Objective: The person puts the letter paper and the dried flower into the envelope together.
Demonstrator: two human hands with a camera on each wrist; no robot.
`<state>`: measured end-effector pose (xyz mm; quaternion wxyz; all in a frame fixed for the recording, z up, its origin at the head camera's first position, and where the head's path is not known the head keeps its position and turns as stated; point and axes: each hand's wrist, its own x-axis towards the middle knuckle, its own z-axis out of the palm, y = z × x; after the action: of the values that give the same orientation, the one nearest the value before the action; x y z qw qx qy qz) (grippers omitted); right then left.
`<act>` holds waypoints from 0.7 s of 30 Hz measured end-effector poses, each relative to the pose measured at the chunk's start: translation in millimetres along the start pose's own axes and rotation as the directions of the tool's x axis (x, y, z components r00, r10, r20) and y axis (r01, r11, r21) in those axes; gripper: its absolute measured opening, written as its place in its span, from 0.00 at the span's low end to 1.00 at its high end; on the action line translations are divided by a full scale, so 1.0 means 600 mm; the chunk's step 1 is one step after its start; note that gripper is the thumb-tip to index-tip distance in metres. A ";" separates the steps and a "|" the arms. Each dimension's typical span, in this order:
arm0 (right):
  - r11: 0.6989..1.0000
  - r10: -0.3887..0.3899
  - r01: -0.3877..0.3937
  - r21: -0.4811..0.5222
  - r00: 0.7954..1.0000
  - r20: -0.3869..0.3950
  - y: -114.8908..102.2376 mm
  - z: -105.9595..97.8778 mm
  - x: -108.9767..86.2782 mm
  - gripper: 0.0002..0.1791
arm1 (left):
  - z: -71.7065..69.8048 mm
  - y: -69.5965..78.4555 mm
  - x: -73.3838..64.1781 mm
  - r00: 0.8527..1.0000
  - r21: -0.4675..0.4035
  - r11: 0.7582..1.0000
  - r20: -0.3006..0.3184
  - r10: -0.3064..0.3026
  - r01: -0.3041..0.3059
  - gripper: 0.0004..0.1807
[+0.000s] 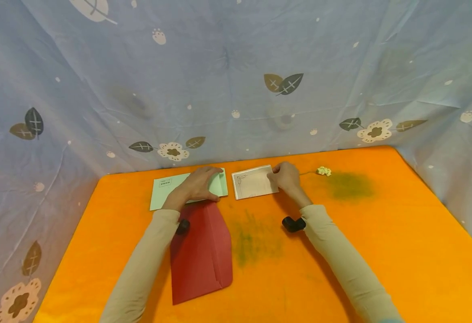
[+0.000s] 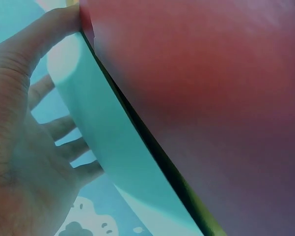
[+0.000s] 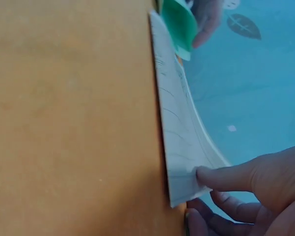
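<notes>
My left hand (image 1: pixel 197 185) spans the right end of a pale green envelope (image 1: pixel 164 194), its thumb at the near edge and fingers at the far edge. Seen from the right wrist, the envelope's mouth (image 3: pixel 180 27) gapes towards the paper. A folded sheet of letter paper (image 1: pixel 253 183) with a printed corner ornament lies just right of that mouth. My right hand (image 1: pixel 286 178) pinches the paper's right end between thumb and fingers; in the right wrist view the sheet (image 3: pixel 173 108) bends up along its far side.
A large red envelope (image 1: pixel 197 255) lies in front of the green one, under the left wrist. Right of the right hand is a small yellow flower (image 1: pixel 323 171) on a thin stem. A patterned cloth curtain (image 1: pixel 236 89) hangs behind the orange tabletop (image 1: pixel 401 233).
</notes>
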<state>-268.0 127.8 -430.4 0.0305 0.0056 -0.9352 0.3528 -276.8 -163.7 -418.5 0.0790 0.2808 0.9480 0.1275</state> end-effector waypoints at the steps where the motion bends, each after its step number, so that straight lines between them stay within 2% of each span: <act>1: 1.000 -0.013 0.013 0.023 1.000 0.009 0.003 -0.002 0.001 0.10 | 0.000 0.000 0.000 1.000 0.001 1.000 0.000 -0.001 0.001 0.49; 5: 0.991 -0.027 0.017 0.134 0.997 0.074 0.012 -0.013 0.003 0.15 | -0.001 0.001 0.000 1.000 -0.006 1.000 -0.004 -0.007 0.007 0.49; 10: 0.949 0.022 -0.071 0.308 0.987 0.159 0.015 -0.020 0.006 0.19 | -0.001 0.002 0.000 1.000 -0.007 1.000 -0.001 -0.013 0.013 0.49; 13: 0.901 0.045 -0.131 0.414 0.976 0.212 0.014 -0.022 0.008 0.22 | 0.000 0.002 0.000 1.000 -0.007 1.000 0.002 -0.017 0.017 0.48; 16: 0.838 0.067 -0.208 0.505 0.957 0.283 0.013 -0.026 0.011 0.24 | 0.000 0.002 0.001 1.000 -0.007 1.000 0.003 -0.017 0.017 0.48; 21: 0.751 0.112 -0.331 0.572 0.917 0.384 0.009 -0.035 0.014 0.28 | 0.000 0.001 0.001 1.000 -0.010 1.000 0.001 -0.012 0.012 0.48</act>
<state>-275.2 146.1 -417.6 -0.1704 -0.0388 -0.7499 0.6380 -277.0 -162.5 -418.4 0.0819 0.2747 0.9489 0.1318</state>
